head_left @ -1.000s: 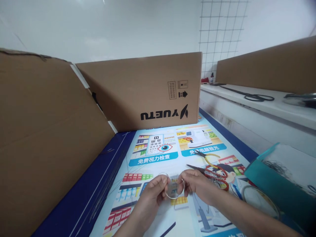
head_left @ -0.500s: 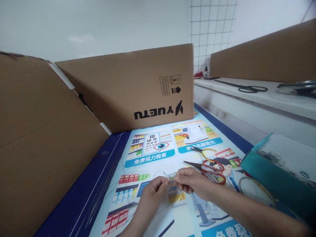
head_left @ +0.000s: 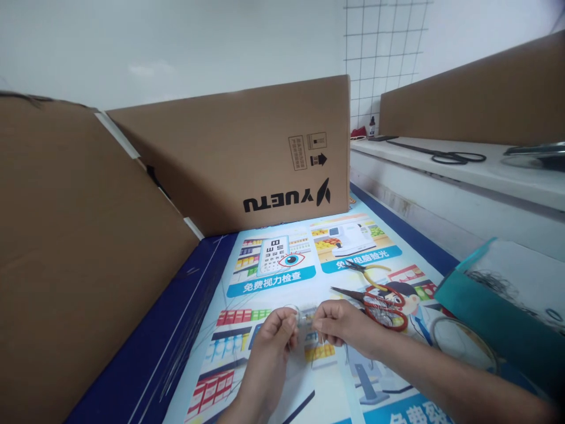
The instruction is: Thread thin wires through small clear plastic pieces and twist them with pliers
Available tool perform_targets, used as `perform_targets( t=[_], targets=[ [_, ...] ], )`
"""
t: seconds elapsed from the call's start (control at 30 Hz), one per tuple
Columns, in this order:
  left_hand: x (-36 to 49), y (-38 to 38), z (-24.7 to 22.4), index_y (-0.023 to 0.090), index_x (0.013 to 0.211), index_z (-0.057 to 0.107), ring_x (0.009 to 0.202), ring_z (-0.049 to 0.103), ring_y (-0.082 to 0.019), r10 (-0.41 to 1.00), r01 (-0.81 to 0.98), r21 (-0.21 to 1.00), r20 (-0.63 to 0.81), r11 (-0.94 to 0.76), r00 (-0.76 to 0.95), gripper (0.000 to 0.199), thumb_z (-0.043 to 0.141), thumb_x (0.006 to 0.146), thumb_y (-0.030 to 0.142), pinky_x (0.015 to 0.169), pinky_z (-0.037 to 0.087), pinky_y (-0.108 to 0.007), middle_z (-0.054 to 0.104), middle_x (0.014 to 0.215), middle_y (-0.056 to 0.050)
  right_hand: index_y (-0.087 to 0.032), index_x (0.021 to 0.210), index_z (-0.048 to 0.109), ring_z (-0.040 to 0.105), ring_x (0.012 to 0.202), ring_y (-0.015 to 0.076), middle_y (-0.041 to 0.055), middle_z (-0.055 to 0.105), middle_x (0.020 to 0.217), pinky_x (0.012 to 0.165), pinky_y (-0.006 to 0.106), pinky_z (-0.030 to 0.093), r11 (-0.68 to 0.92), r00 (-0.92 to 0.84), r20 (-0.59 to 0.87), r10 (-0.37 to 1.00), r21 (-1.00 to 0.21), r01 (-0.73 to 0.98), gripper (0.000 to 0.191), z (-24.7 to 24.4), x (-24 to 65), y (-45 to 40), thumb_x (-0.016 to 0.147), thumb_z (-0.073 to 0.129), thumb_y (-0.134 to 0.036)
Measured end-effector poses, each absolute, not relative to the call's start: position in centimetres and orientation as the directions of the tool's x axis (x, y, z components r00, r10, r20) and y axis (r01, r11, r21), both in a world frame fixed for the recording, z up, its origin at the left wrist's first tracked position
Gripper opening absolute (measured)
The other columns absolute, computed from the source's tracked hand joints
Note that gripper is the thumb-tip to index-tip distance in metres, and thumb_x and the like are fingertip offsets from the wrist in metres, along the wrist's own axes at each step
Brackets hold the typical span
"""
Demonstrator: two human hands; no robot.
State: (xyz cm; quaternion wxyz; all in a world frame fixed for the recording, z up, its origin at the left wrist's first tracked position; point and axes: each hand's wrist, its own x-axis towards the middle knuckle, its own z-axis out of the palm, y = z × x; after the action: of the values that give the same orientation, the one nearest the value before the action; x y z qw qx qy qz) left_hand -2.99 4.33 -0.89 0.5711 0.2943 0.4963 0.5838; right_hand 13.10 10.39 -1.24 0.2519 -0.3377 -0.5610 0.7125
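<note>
In the lower middle of the head view my left hand has its fingers curled and pinched on a thin, clear line. A small gap to the right, the thumb and forefinger of my right hand pinch the same clear material, partly hidden by the fingers. A faint loop shows by the left fingers, hard to make out against the printed sheet. Beyond my right hand lie red-handled scissors, blades to the left, and yellow-handled pliers just behind them.
Cardboard panels stand at the left and back. On the right is a teal-sided container with dark thin loops inside; a pale ring-shaped coil lies beside it. Large black scissors rest on the white ledge.
My left hand has turned and drawn slightly away from my right, widening the gap between the fingertips. My right hand stays nearly in place. The view has shifted slightly.
</note>
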Motion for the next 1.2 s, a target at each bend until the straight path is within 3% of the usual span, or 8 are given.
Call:
perform_targets(
  t=[0.23, 0.37, 0.47, 0.73, 0.93, 1.2],
  targets=[
    [-2.67, 4.3, -0.29, 0.017, 0.091, 0.06, 0.065, 0.05, -0.013, 0.965, -0.542, 0.817, -0.258, 0.196, -0.039, 0.023, 0.059, 0.08, 0.037, 0.064, 0.039, -0.026, 0.056, 0.073, -0.002, -0.016, 0.072, 0.054, 0.044, 0.047, 0.0052, -0.0023, 0.057, 0.062, 0.043, 0.017, 0.03, -0.233, -0.561, -0.156, 0.813, -0.97, -0.068, 0.022, -1.82, 13.19, 10.57, 0.077, 0.059, -0.036],
    [-2.65, 4.31, -0.28, 0.015, 0.084, 0.06, 0.066, 0.049, -0.014, 0.964, -0.56, 0.792, -0.261, 0.245, 0.053, 0.03, 0.054, 0.081, 0.044, 0.061, 0.037, -0.027, 0.056, 0.074, -0.004, -0.016, 0.071, 0.054, 0.044, 0.047, 0.0057, -0.0026, 0.056, 0.061, 0.044, 0.019, 0.03, -0.229, -0.51, -0.126, 0.851, -0.962, -0.145, 0.023, -1.9, 13.19, 10.7, 0.076, 0.06, -0.037],
    [-2.76, 4.36, -0.4, 0.015, 0.081, 0.059, 0.067, 0.049, -0.015, 0.968, -0.557, 0.796, -0.242, 0.238, 0.068, 0.031, 0.052, 0.082, 0.046, 0.062, 0.037, -0.027, 0.056, 0.074, -0.005, -0.016, 0.07, 0.054, 0.043, 0.046, 0.006, -0.0025, 0.056, 0.06, 0.043, 0.019, 0.03, -0.202, -0.471, -0.128, 0.873, -0.973, -0.11, 0.022, -1.72, 13.01, 10.71, 0.075, 0.06, -0.037],
    [-2.69, 4.19, -0.09, 0.015, 0.073, 0.057, 0.063, 0.046, -0.013, 0.979, -0.51, 0.836, -0.178, 0.203, 0.097, 0.019, 0.053, 0.085, 0.03, 0.061, 0.035, -0.026, 0.054, 0.069, -0.003, -0.017, 0.066, 0.054, 0.04, 0.044, 0.0066, -0.0037, 0.053, 0.055, 0.041, 0.019, 0.027, -0.133, -0.408, -0.111, 0.906, -0.991, -0.025, 0.015, -1.35, 12.56, 10.56, 0.073, 0.06, -0.029],
    [-2.86, 4.34, -0.31, 0.016, 0.071, 0.055, 0.064, 0.046, -0.012, 0.976, -0.518, 0.83, -0.211, 0.206, 0.05, 0.017, 0.058, 0.082, 0.029, 0.06, 0.035, -0.024, 0.054, 0.069, -0.002, -0.016, 0.076, 0.058, 0.043, 0.049, 0.0062, -0.0003, 0.061, 0.068, 0.043, 0.019, 0.027, -0.263, -0.505, -0.151, 0.85, -0.952, -0.157, 0.022, -1.42, 13.19, 10.73, 0.072, 0.064, -0.037],
    [-3.21, 4.35, -0.78, 0.016, 0.074, 0.054, 0.057, 0.043, -0.008, 0.956, -0.573, 0.777, -0.293, 0.26, 0.037, 0.015, 0.064, 0.077, 0.027, 0.051, 0.032, -0.02, 0.052, 0.069, 0.0, -0.016, 0.085, 0.057, 0.039, 0.045, 0.0042, 0.0, 0.062, 0.071, 0.046, 0.02, 0.026, -0.37, -0.53, -0.183, 0.828, -0.889, -0.271, 0.021, -2.0, 13.36, 10.81, 0.072, 0.065, -0.031]
  ],
)
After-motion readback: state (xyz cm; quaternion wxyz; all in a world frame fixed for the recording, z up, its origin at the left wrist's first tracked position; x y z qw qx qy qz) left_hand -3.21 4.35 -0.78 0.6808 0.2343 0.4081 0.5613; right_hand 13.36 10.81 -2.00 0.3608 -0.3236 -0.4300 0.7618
